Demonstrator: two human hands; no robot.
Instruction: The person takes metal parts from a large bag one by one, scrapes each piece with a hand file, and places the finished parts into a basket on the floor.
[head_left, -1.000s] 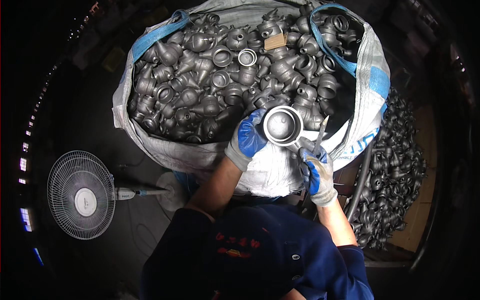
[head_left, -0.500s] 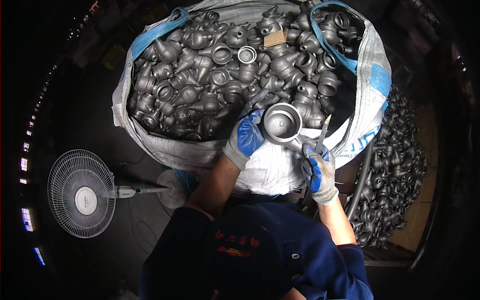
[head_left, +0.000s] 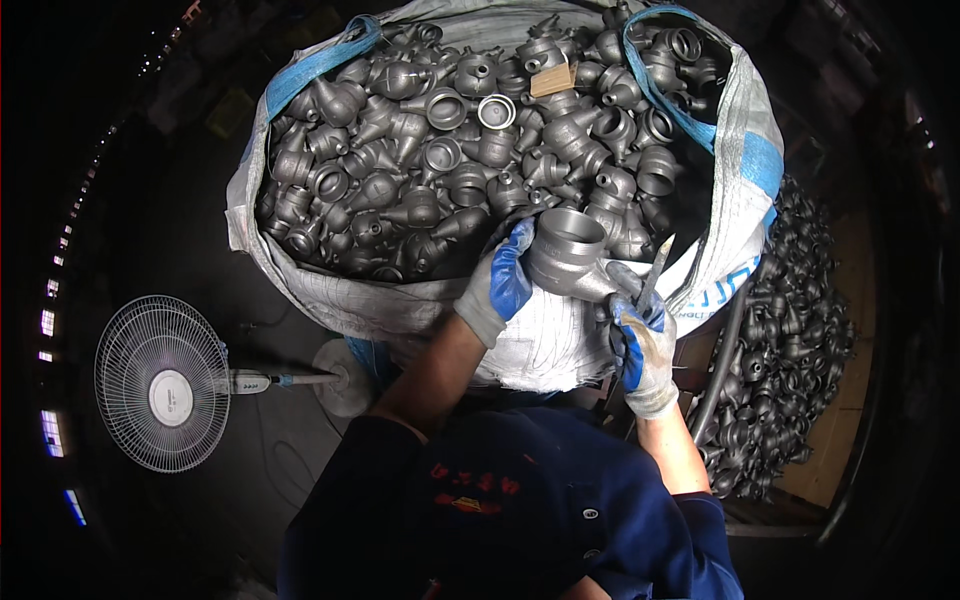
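Observation:
A grey cast metal fitting (head_left: 568,255) with a wide round mouth and a narrow neck is held over the near edge of the big white woven bag (head_left: 350,297). My left hand (head_left: 500,285), in a grey glove with blue coating, curls against the fitting's left side; some of its fingers are hidden behind it. My right hand (head_left: 645,350), gloved alike, grips the neck at the lower right. Between its fingers a slim tool with a pale pointed tip (head_left: 660,262) sticks up, too little shown to name. Many similar fittings (head_left: 400,130) fill the bag.
Blue lifting straps (head_left: 318,70) loop over the bag's rim. A wood scrap (head_left: 552,79) lies among the fittings. To the right is another heap of fittings (head_left: 775,350), with a dark bar (head_left: 722,370) beside it. A white fan (head_left: 170,397) stands at left.
The fitting has been tilted: its mouth, which faced me, now points up and away, showing its outer side wall. Both hands have stayed on it, shifting slightly.

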